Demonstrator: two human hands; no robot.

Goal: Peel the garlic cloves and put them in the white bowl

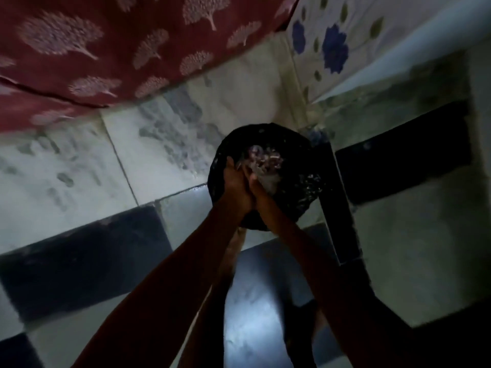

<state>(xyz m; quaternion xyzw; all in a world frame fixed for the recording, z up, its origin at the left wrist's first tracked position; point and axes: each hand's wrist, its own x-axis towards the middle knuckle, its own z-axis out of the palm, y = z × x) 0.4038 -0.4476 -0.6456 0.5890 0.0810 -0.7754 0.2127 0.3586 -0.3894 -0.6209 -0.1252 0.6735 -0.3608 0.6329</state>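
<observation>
A floor [66,168] of pale and dark tiles meets a red cloth [106,49]. Over a black bin [305,187], the left hand [235,183] and right hand [261,193] press together; whether they hold anything, I cannot tell. Pale peels [265,160] lie in the bin, just past the fingertips.

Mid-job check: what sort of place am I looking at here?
Probably a room in a home, seen looking down at the floor: marbled white and black floor tiles, a red tree-patterned cloth at the top left, and a round black bin on the floor.
</observation>
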